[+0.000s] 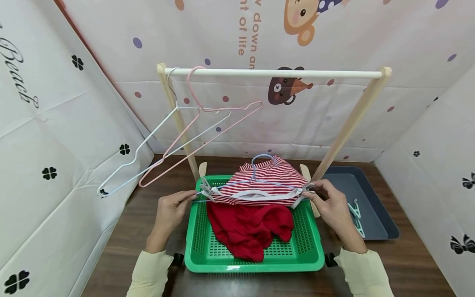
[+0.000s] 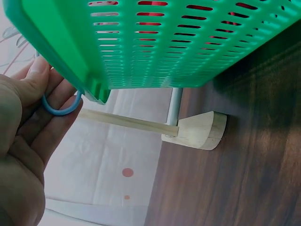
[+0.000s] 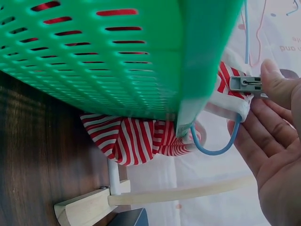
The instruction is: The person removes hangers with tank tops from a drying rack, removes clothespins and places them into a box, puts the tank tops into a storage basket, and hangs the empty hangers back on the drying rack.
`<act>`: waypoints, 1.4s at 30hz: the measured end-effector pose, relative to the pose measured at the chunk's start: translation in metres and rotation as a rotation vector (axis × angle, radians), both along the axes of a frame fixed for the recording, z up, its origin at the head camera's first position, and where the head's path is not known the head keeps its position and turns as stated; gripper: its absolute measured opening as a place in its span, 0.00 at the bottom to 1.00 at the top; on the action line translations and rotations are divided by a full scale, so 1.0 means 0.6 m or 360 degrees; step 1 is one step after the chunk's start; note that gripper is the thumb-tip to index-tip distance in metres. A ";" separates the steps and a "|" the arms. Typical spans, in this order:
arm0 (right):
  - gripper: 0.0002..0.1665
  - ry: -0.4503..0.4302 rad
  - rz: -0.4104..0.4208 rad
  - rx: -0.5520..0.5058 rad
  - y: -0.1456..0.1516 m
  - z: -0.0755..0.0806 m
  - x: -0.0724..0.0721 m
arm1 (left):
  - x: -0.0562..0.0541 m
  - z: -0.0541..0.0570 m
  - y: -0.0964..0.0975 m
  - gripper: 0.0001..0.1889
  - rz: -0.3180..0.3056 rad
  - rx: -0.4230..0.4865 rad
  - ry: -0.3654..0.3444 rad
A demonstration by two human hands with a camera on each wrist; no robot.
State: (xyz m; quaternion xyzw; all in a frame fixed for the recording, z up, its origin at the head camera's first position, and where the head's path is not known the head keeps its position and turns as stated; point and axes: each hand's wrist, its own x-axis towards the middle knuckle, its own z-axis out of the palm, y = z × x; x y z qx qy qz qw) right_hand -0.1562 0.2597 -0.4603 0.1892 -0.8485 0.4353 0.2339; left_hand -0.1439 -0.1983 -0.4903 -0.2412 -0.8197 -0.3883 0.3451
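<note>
A red-and-white striped garment [image 1: 271,177] hangs on a light blue hanger [image 1: 254,166] over the back of the green basket [image 1: 254,268]. Grey clothespins grip it near both ends of the hanger. My left hand [image 1: 171,212] holds the hanger's left end, whose blue loop [image 2: 62,112] lies against the fingers in the left wrist view. At the other side, my right hand [image 1: 332,208] pinches the right grey clothespin [image 3: 247,84] between thumb and fingers. Below the striped garment, a crumpled red cloth [image 1: 252,231] lies in the basket.
A wooden rack with a white rail [image 1: 274,74] stands behind the basket. A white hanger [image 1: 139,150] and a pink hanger [image 1: 196,117] hang at its left end. To the right, a dark grey tray [image 1: 389,231] holds mint-green clothespins [image 1: 356,212]. Patterned cloth walls surround the brown table.
</note>
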 end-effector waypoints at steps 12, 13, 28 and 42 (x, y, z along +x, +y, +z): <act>0.20 0.0087 -0.0024 -0.0086 0.005 -0.002 0.002 | 0.002 0.003 0.001 0.15 -0.0015 -0.0005 0.0056; 0.21 0.0107 -0.0026 -0.0101 0.005 -0.002 0.002 | 0.002 0.002 0.000 0.15 -0.0014 -0.0004 0.0062; 0.20 0.0132 -0.0129 -0.0247 0.023 0.013 0.011 | 0.003 0.001 0.003 0.15 0.0023 -0.0009 0.0119; 0.24 0.0015 -0.0608 0.0178 0.048 0.011 0.015 | 0.005 0.003 0.004 0.14 0.0031 0.0007 0.0091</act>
